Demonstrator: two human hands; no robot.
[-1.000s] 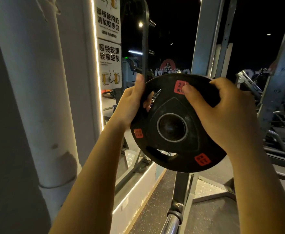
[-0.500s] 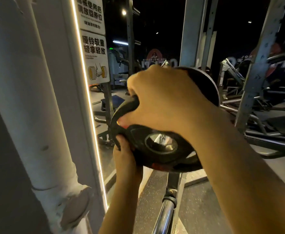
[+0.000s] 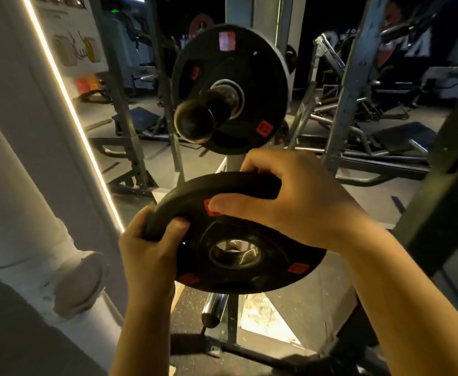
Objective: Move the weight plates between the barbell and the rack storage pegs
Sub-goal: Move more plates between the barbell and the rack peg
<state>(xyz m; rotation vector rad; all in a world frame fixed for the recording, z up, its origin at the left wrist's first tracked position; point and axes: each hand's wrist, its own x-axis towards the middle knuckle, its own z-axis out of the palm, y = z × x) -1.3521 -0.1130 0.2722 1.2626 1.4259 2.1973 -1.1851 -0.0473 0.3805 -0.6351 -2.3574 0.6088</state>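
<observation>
Two plates: both black with red labels, seen from the head camera.
Held plate (image 3: 249, 256): lower centre of frame, tilted nearly flat, its centre hole showing, carried in the air just below the loaded one and apart from it.
Left hand (image 3: 151, 251): wrapped round the held plate's left rim, thumb on top.
Right hand (image 3: 301, 204): clamped on the far upper rim, fingers curled over the edge, thumb lying across a red label.
Loaded plate (image 3: 238, 85): upright at upper centre, seated on a dark sleeve (image 3: 206, 112) whose rounded end points toward the camera.
Floor (image 3: 195, 316): dark speckled rubber, with a chrome bar (image 3: 214, 308) under the held plate.
Left edge: white pipe (image 3: 18, 185), a glowing light strip (image 3: 67, 104) and a wall poster (image 3: 78, 42).
Room: dim gym, grey rack uprights (image 3: 355, 85) and machines at upper right.
</observation>
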